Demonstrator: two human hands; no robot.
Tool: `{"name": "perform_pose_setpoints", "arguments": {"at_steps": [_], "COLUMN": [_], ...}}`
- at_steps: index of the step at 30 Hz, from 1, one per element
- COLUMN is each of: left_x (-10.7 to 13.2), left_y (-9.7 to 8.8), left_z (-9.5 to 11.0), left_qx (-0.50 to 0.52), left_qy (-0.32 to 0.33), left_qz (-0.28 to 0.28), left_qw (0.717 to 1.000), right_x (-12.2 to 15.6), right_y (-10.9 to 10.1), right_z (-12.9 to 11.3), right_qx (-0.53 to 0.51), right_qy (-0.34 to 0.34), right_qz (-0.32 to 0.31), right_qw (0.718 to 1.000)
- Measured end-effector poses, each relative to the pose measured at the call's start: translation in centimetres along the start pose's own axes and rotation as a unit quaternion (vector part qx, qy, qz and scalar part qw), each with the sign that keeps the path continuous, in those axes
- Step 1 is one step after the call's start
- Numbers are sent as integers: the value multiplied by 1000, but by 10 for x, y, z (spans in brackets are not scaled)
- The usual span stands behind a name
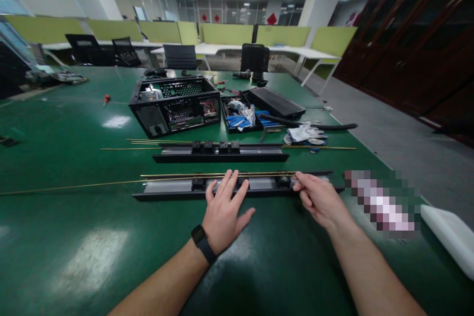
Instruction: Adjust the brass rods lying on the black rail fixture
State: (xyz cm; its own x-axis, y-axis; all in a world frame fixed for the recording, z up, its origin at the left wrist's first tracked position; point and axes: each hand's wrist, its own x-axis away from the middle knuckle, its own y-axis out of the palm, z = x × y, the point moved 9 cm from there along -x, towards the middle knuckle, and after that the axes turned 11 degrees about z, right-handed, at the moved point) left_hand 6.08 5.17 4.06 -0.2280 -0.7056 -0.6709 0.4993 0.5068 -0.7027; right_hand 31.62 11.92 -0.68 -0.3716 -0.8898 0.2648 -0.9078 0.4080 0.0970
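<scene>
A long black channel-shaped rail (166,196) with a pale inner strip lies crosswise in front of me. Small black blocks (284,181) sit along it. Thin brass-coloured rods (174,176) run over its length, and one reaches far out to the left. My left hand (225,212), with a dark watch on its wrist, lies over the middle of the rail. Its fingers are stretched and spread, with the tips at the rods. Near the rail's right end, my right hand (314,196) pinches the end of a rod between thumb and fingers.
Behind lies a second rail (218,158) with black blocks and more rods. Farther back stand an open black computer case (174,108), a tray with gloves (240,116) and a black panel (276,101). Another glove (304,133) and a black tube (322,126) lie right.
</scene>
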Motion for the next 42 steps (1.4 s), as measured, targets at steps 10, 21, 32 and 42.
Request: {"name": "perform_pose_setpoints", "arguments": {"at_steps": [10,21,32,42], "left_x": [1,0,0,-2], "left_y": [2,1,1,-2], "left_z": [-1,0,-1,0], "left_qx": [0,-1,-1,1], "left_qy": [0,2,-1,0], "left_qz": [2,-3,-5,3], "left_qw": [1000,1000,1000,1000], "right_x": [3,8,-14,-5], "right_y": [6,12,-44,-15], "right_z": [0,0,-12,-2], "right_qx": [-6,-17,-55,-39], "right_qy": [-8,-3,15,32], "right_qz": [-8,16,161,78], "right_qw": [1000,1000,985,996]}}
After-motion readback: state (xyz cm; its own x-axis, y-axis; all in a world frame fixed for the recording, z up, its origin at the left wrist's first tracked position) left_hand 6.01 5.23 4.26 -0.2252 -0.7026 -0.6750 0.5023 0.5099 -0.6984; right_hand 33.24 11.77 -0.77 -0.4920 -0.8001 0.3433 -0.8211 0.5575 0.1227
